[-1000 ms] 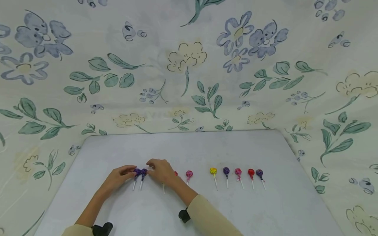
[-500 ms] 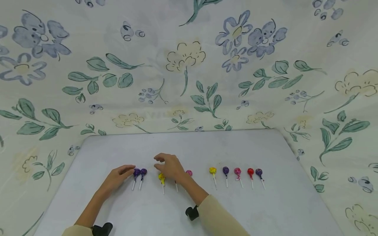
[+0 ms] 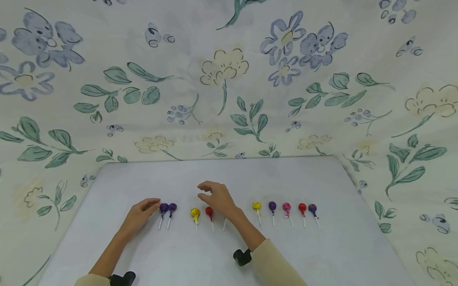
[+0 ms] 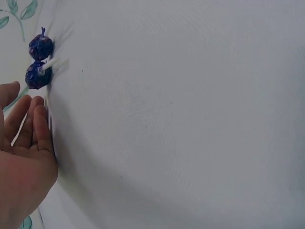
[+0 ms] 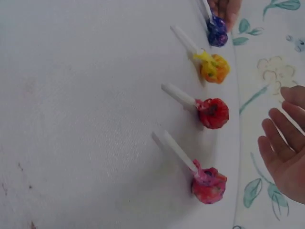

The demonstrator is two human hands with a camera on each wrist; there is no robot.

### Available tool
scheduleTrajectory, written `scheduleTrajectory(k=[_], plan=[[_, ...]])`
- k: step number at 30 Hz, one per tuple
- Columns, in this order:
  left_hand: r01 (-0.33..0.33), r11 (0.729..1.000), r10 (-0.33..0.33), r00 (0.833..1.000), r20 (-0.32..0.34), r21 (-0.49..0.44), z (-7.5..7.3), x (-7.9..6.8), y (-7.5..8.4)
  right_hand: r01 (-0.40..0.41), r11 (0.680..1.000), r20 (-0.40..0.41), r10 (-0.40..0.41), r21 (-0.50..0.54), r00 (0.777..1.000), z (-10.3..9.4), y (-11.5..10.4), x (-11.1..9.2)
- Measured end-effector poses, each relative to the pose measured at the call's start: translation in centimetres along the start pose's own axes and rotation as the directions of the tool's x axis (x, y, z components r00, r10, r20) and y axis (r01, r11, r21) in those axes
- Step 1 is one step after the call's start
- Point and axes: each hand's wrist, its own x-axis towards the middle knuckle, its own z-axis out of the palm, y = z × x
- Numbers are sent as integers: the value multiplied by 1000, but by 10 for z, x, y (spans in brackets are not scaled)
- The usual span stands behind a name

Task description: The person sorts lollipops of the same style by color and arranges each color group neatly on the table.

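Two purple lollipops (image 3: 168, 208) lie side by side on the white table (image 3: 179, 262), sticks towards the person. My left hand (image 3: 139, 216) is just left of them, its fingertips right at the nearer candy head; in the left wrist view the fingers (image 4: 40, 129) are relaxed and grip nothing. My right hand (image 3: 219, 200) hovers with loosely bent fingers and holds nothing. Below and left of it lie a yellow lollipop (image 3: 195, 213) and a red lollipop (image 3: 209, 212). A pink lollipop (image 5: 209, 185) shows in the right wrist view; in the head view its head is hidden behind the right hand.
Further right lies a row of several lollipops: yellow (image 3: 257, 206), purple (image 3: 272, 205), pink (image 3: 286, 207), red (image 3: 302, 207) and purple (image 3: 313, 209). A flower-patterned cloth (image 3: 193, 79) rises behind the table's far edge and hangs at both sides.
My right hand has moved away from the purple lollipops, rightwards past the yellow and red ones, uncovering them and passing over the pink one. The left hand has barely moved.
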Motion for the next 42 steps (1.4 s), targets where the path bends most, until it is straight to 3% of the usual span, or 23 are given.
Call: scheduleTrajectory(k=[9, 15, 21, 29, 35, 42], plan=[[-30, 999, 29, 999, -40, -12, -7, -4, 4, -34, 999, -34, 34, -3, 999, -21, 11, -10], [-93, 993, 88, 994, -70, -68, -7, -7, 19, -63, 998, -49, 63, 7, 997, -37, 24, -23], [-153, 984, 152, 988, -12, -89, 12, -11, 44, -53, 999, -42, 53, 8, 998, -51, 35, -35], [-159, 984, 163, 985, 54, -79, 43, -12, 65, -40, 998, -51, 43, 46, 998, -69, 43, -52], [-209, 978, 208, 977, 35, 7, 63, -13, 69, -43, 998, -93, 46, 38, 995, -76, 53, -63], [-203, 979, 204, 979, -6, 32, 78, -14, 69, -51, 997, -130, 58, 58, 990, -83, 60, -75]])
